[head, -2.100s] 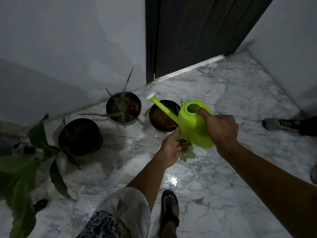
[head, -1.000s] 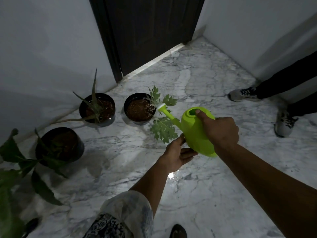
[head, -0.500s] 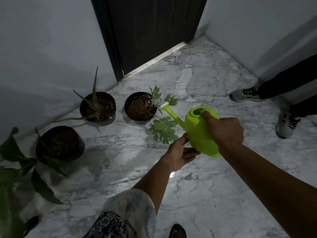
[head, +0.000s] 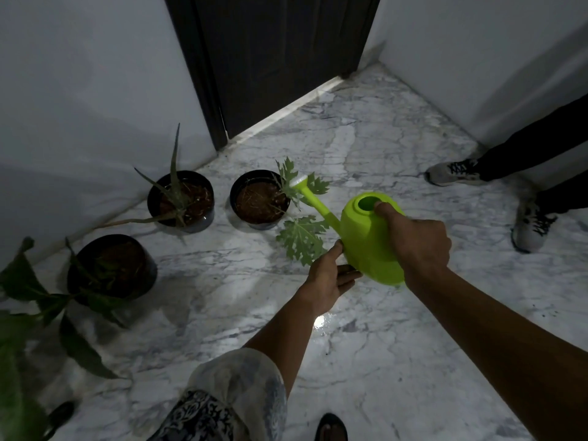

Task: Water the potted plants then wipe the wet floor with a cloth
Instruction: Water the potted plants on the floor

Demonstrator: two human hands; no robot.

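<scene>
My right hand (head: 413, 240) grips the handle of a lime green watering can (head: 366, 237), held above the marble floor (head: 366, 354). My left hand (head: 327, 275) cups the can's underside at its left, fingers spread against it. The spout's white tip reaches the right rim of a black pot with a lobed-leaf plant (head: 259, 198). Left of that stands a black pot with a spiky aloe (head: 181, 200). A third black pot (head: 111, 265) sits nearer, at the left. A wet, shiny patch (head: 319, 321) lies under my left forearm. No cloth is in view.
A dark door (head: 273, 58) closes the far end between white walls. Another person's legs and grey sneakers (head: 458, 171) stand at the right. Large dark leaves (head: 19, 313) fill the lower left corner. My sandalled foot (head: 331, 428) shows at the bottom.
The can has drifted slightly right and its spout has lifted toward the lobed-leaf pot's rim. Both hands keep the same hold. The view has stepped back from the pots since the earliest frame.
</scene>
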